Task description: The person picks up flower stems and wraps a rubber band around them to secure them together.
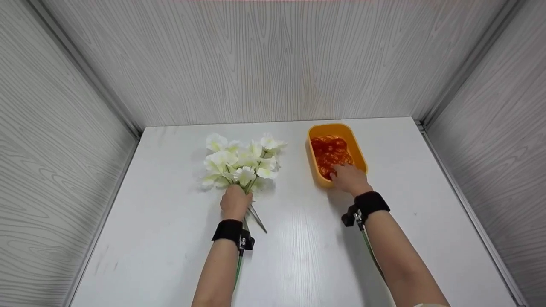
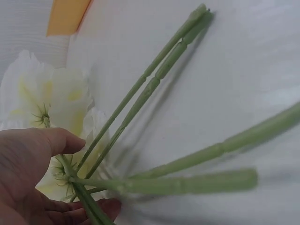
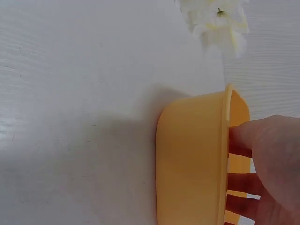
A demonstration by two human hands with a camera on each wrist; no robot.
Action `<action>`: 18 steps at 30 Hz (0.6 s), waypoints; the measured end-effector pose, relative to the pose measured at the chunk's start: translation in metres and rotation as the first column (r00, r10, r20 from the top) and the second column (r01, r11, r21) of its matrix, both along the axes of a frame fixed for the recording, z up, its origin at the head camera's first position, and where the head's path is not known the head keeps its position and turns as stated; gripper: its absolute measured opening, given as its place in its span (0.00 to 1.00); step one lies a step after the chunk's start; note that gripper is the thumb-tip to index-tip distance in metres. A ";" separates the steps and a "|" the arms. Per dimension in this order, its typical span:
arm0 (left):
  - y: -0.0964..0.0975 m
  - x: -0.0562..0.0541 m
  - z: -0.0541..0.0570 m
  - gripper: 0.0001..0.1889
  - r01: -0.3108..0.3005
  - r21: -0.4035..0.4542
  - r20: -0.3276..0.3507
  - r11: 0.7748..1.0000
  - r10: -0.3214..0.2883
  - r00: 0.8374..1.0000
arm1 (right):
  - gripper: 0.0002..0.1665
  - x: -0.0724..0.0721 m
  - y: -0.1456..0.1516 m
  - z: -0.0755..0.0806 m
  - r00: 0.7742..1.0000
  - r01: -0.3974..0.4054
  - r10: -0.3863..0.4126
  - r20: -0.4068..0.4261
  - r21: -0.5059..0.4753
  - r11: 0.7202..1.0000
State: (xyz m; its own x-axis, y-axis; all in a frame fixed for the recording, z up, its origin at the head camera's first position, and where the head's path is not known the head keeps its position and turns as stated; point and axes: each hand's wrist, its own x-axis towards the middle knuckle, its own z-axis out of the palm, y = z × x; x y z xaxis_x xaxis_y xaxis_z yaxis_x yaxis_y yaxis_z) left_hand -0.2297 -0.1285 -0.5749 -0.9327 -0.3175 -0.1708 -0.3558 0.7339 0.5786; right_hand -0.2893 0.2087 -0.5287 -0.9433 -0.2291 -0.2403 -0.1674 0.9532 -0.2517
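Observation:
My left hand (image 1: 236, 200) grips a bunch of white flowers (image 1: 241, 160) by the stems, just below the blooms. In the left wrist view, thumb and fingers curl round several green stems (image 2: 180, 183), whose ends fan out over the table. My right hand (image 1: 350, 178) reaches over the near rim of a yellow-orange box (image 1: 359, 153). Its fingers point down among a tangle of red-orange rubber bands (image 1: 330, 149). From the right wrist, thumb and fingers look spread apart inside the box (image 3: 190, 159), with the fingertips hidden behind its wall.
The white table (image 1: 294, 238) is bounded by a grey wood-grain panel (image 1: 277, 64) at the back and similar panels on both sides. Both wrists wear black straps with small cameras, and green cables (image 1: 371, 247) trail back along the forearms.

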 end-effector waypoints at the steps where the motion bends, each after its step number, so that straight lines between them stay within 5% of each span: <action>1: 0.001 0.000 -0.001 0.11 0.004 0.007 -0.006 1.000 -0.004 1.000 | 0.25 -0.002 0.000 -0.001 1.000 -0.001 0.001 0.013 -0.001 1.000; 11: 0.003 0.004 0.000 0.12 0.074 -0.036 -0.032 0.997 -0.075 0.997 | 0.23 -0.005 -0.002 -0.005 0.994 -0.016 0.017 0.106 -0.005 1.000; 18: 0.001 0.001 0.000 0.19 0.057 0.061 0.009 0.997 -0.057 0.998 | 0.16 -0.008 0.000 -0.005 0.993 0.040 -0.032 0.111 -0.074 0.996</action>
State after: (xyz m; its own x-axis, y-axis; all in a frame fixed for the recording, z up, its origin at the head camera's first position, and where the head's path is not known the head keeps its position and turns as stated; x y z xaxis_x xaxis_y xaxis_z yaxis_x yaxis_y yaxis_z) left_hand -0.2284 -0.1270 -0.5750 -0.9470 -0.2526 -0.1985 -0.3209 0.7167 0.6191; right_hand -0.2971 0.2083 -0.5340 -0.9203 -0.2170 -0.3255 -0.1007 0.9354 -0.3389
